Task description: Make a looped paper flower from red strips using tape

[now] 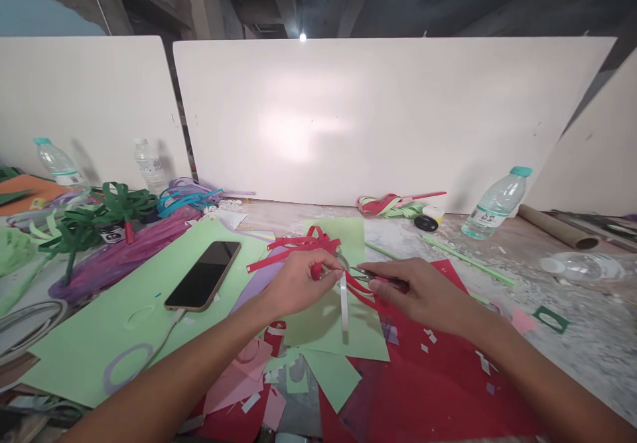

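Observation:
My left hand (301,280) is closed in a pinch, with a narrow white strip (344,310) hanging from its fingertips like a piece of tape. Wrapped around a pair of dark scissors (365,274), my right hand (425,294) points the blades left, close to the strip's upper end. Whether the blades touch the strip cannot be told. Just beyond the left fingers lies a looped bundle of red paper strips (318,239); more red strips pass under the scissors. Both hands are above light green paper (318,330), partly covering a red sheet (428,390).
A phone (204,276) with a cable lies on a green sheet at left. Paper scraps (249,370) litter the front. Water bottles (497,203), a black-lidded jar (428,219) and a cardboard tube (557,227) are farther right. A white panel (388,118) stands behind.

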Tool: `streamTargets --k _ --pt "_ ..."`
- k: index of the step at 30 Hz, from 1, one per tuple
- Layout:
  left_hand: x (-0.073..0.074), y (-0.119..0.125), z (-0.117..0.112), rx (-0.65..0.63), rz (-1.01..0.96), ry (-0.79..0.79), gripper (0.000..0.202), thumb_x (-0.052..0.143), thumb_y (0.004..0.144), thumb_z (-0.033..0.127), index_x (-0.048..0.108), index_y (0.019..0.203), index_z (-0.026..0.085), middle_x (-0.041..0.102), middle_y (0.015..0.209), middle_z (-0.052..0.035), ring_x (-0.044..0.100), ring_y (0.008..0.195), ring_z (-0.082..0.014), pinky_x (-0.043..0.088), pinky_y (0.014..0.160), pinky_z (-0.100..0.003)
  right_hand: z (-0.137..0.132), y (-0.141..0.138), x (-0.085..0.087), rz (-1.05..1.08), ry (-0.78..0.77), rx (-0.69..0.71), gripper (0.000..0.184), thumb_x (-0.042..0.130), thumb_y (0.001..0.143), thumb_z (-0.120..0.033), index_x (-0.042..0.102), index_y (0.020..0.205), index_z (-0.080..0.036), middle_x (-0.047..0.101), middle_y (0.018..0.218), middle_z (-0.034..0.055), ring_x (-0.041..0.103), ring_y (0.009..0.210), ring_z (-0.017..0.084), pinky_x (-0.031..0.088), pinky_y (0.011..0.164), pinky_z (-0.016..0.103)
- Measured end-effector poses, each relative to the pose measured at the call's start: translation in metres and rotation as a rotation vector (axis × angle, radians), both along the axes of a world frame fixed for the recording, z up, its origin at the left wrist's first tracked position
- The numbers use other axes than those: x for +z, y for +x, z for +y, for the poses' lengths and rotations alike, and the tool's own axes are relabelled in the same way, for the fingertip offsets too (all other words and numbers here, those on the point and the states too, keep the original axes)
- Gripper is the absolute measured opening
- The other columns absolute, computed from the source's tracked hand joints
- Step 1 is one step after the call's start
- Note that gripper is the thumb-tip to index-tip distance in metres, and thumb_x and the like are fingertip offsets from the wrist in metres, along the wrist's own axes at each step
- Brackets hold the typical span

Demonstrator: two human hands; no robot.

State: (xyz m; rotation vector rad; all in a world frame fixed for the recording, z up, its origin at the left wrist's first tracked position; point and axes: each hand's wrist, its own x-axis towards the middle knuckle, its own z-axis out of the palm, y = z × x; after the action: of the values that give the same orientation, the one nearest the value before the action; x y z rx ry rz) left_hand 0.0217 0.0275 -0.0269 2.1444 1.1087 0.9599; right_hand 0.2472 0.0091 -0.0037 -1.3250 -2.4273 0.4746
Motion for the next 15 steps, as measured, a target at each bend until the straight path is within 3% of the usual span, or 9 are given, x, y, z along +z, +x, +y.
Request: streamTargets --k 6,15 --pt "0.0033 0.0021 -0.0038 -0.032 -0.024 -0.013 0.012 0.057 0.082 0.027 0.067 0.082 0.021 0.070 0.088 0.0003 0.062 0.082 -0.0154 0.044 0.071 -0.025 -0.0029 -0.0003 0.0002 -0.022 0.068 0.052 0.043 0.041 0.092 -0.048 0.061 0.125 -0.028 0.071 0.082 0.0050 0.056 0.062 0.018 0.038 0.055 0.028" --pt "0.0040 0.0032 -0.0060 -0.067 -0.056 -0.055 0.012 0.055 0.082 0.024 0.067 0.083 0.021 0.069 0.089 0.0001 0.062 0.086 -0.0155 0.045 0.075 -0.025 -0.0041 -0.0011 -0.0037 -0.135 0.225 0.037 0.038 0.044 0.092 -0.046 0.063 0.121 -0.030 0.068 0.074 0.0052 0.056 0.060 0.018 0.033 0.052 0.027"
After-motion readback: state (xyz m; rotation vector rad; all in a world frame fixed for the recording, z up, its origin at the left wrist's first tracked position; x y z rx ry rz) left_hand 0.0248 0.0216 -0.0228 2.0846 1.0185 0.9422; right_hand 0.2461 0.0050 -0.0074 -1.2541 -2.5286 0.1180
